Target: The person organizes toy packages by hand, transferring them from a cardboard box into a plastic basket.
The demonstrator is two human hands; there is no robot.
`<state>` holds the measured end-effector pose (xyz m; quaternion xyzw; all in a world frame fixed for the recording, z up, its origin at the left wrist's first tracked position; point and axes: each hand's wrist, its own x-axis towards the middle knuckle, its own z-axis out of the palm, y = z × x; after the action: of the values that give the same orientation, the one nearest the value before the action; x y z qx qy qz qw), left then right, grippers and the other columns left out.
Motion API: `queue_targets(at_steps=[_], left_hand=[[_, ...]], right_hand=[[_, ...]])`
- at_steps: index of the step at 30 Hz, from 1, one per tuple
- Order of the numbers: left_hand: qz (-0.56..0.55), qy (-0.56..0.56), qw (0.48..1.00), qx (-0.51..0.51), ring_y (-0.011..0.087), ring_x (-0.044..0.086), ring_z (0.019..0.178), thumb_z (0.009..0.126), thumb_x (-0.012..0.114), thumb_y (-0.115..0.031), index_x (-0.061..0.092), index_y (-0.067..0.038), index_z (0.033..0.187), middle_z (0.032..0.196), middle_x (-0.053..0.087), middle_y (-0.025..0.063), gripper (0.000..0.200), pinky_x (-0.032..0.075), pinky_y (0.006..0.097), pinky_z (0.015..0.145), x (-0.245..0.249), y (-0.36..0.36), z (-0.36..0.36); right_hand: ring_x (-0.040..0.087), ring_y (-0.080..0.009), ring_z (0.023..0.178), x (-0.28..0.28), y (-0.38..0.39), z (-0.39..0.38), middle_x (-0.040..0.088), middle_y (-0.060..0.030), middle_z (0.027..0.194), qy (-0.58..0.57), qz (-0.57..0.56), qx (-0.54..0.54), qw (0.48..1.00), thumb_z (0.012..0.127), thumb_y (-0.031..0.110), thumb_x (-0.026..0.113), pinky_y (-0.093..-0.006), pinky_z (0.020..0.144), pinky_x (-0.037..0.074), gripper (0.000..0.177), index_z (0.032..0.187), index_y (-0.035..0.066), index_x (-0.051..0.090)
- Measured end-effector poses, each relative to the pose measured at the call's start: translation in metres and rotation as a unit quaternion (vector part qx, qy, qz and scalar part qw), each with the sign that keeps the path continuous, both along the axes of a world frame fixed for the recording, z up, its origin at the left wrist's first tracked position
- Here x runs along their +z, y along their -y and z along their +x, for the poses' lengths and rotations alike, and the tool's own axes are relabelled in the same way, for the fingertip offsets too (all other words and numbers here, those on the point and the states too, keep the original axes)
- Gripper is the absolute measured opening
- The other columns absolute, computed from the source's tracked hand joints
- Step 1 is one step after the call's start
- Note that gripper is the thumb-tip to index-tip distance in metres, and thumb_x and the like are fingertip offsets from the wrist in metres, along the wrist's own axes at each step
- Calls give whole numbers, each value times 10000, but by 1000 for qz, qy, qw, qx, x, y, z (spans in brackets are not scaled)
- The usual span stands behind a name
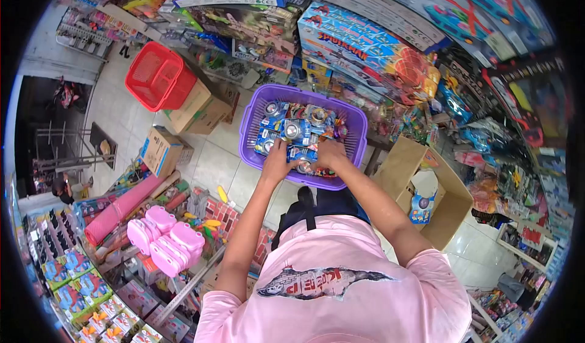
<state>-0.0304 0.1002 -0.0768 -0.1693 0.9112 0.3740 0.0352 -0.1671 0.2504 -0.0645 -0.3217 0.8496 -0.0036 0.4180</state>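
A purple plastic basket (pixel 250 151) stands in front of me, filled with blue carded toy packs (pixel 293 130) that have round silver pieces under clear plastic. Both my hands reach inside over its near side. My left hand (pixel 277 163) grips the left edge of a blue toy pack (pixel 303 153) near the basket's front, its fingers pointing away from me. At the right edge of this pack, my right hand (pixel 331 153) is closed, with its fingertips partly hidden. More packs lie beyond and beside my hands.
An open cardboard box (pixel 452 204) with a blue pack inside stands to the right. A red basket (pixel 155 75) rests on cartons (pixel 201 108) at the back left. Pink cases (pixel 164 236) and rolled sheets lie left. Boxed toys (pixel 359 53) line the far shelves.
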Motion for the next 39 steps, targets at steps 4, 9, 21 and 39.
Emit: queue_targets(at_steps=[4, 9, 21, 39], left_hand=[[-95, -158, 983, 20, 388, 504, 1134, 771, 780, -212, 525, 44, 1168, 1221, 472, 204, 536, 425, 444, 956, 16, -9, 40], [-118, -237, 953, 145, 387, 456, 1130, 848, 666, -123, 539, 22, 1145, 1173, 440, 224, 354, 369, 462, 984, -3, -36, 131], [67, 517, 835, -175, 398, 563, 1136, 850, 642, -375, 584, -29, 1252, 1301, 561, 222, 533, 434, 456, 1011, -237, -63, 408], [224, 269, 937, -5, 235, 672, 722, 888, 589, -310, 595, 33, 1053, 844, 681, 160, 380, 534, 357, 648, -259, -98, 143]], right_hand=[[635, -352, 988, 3, -33, 48, 659, -183, 996, -194, -174, -47, 964, 708, 407, 785, -440, 851, 526, 670, 1153, -38, 553], [604, -341, 925, 5, -85, 125, 622, -170, 900, -236, -409, -85, 877, 850, 182, 638, -420, 792, 495, 218, 948, -8, 595], [648, -338, 1044, -207, -384, 318, 687, -217, 1056, 80, 202, -291, 932, 881, 403, 511, -417, 939, 496, 456, 1003, 10, 704], [686, -224, 671, -139, -464, 392, 715, -152, 874, 128, -30, -709, 692, 869, 345, 632, -357, 583, 554, 384, 1040, 3, 662]])
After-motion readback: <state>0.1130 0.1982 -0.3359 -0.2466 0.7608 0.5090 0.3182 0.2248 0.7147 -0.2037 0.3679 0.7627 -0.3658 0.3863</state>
